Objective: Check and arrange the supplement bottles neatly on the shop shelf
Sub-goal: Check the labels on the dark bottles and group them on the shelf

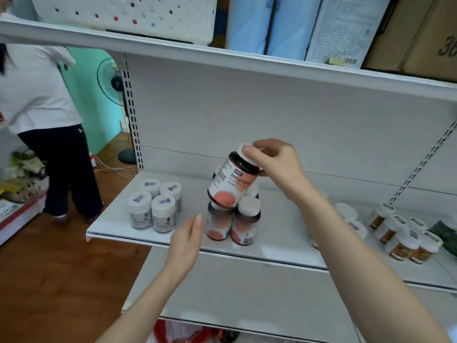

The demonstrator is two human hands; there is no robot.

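My right hand (274,162) grips the white cap of a dark bottle with a pink-and-white label (231,180), held tilted just above a cluster of like bottles (244,222) on the white shelf (277,246). My left hand (189,240) hovers open, fingers straight, just left of that cluster and touching nothing. Several white jars with grey labels (154,207) stand grouped at the shelf's left end. More white-capped bottles with orange-brown labels (400,235) sit on the right.
The shelf above (222,58) carries a white dotted pad, blue packages and cardboard boxes. A person in a white top and dark trousers (49,120) stands at the left on the wooden floor, near a standing fan (111,80). A red item (173,332) lies under the lower shelf.
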